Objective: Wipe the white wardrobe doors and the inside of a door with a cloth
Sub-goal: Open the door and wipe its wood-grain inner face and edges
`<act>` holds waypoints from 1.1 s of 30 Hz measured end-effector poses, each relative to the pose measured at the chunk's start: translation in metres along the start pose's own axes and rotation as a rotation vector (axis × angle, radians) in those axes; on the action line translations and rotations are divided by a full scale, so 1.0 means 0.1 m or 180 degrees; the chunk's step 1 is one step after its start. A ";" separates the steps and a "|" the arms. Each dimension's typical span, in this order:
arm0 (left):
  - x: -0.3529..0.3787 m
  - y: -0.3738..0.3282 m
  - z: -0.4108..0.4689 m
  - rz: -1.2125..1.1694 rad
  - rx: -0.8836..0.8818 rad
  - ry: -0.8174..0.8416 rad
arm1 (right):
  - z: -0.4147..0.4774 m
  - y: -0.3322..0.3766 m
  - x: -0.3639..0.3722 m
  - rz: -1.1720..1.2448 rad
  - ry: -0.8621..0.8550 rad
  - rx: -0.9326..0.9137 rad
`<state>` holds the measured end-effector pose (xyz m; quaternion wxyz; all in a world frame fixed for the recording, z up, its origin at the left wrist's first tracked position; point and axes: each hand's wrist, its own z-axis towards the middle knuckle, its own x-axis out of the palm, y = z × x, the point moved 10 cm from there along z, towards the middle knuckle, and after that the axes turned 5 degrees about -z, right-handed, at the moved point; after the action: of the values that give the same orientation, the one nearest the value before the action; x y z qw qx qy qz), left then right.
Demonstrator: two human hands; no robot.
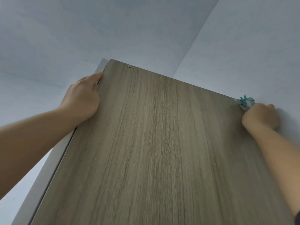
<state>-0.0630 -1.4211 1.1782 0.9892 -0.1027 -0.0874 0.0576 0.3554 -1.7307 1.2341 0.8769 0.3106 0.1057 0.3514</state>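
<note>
Both bare arms stretched upward. The left hand (82, 96) curled its fingers round the left edge of the wardrobe door (154, 143). The right hand (260, 116) was fisted, gripping a teal cloth (246, 102) at the door's upper right corner.

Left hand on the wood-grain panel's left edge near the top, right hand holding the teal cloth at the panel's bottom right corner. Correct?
One slip: the head view shows the teal cloth at the top right corner of the wood-grain panel, beside a screw, not the bottom. The right hand holds it; the left hand is on the left edge near the top.
</note>
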 end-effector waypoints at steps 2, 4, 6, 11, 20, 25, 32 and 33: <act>-0.01 0.04 0.02 -0.0157 -0.0038 0.0052 | -0.07 -0.02 0.00 0.0126 0.0148 0.0194; 0.01 0.08 0.04 -0.0306 -0.0074 0.0108 | -0.17 -0.06 0.03 0.0343 0.0357 0.0403; 0.02 0.10 0.05 -0.0432 -0.0082 0.0128 | -0.29 -0.01 0.02 0.0580 0.0428 0.0470; 0.04 0.15 0.09 -0.0761 -0.0077 0.0208 | -0.64 0.55 -0.16 0.0921 0.0268 0.0018; 0.07 0.28 0.18 -0.1268 0.0060 0.0599 | -1.66 2.18 -0.69 0.1643 0.0035 -0.1046; 0.06 0.30 0.17 -0.1308 0.0227 0.0606 | -2.21 2.80 -0.92 0.1913 0.0091 -0.1720; 0.10 0.37 0.14 -0.1263 0.0176 0.0418 | -2.65 3.07 -1.06 0.2027 0.0117 -0.2459; 0.09 0.35 0.14 -0.1198 0.0212 0.0394 | -2.72 3.09 -1.08 0.2036 0.0061 -0.2611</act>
<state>-0.0601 -1.3827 1.1856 0.9888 -0.0550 -0.0421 -0.1319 -0.0032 -1.5038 1.2086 0.7743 -0.0451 -0.1329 0.6171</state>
